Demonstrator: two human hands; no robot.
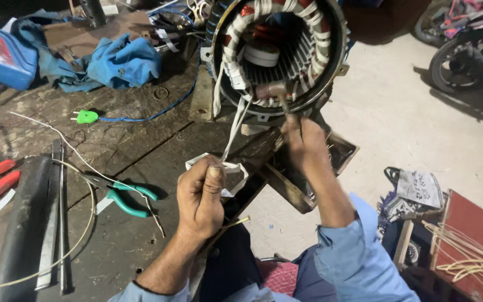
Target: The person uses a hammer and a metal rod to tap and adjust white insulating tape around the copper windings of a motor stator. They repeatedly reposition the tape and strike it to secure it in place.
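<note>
Tapping stator windings [314, 42] at far centre with small hammer [275, 92], right hand [303, 142] grip closed round handle. Left hand [201, 196] grip pinching white lacing tape [236, 126] taut over table [113, 151]. Next move likely requiring steady tension, light blows.

Worn wood bench [113, 151], concrete floor [420, 140], dim.

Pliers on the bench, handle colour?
Teal-green grips on the pliers, lying on the wooden bench left of the left hand. Head view.
</note>
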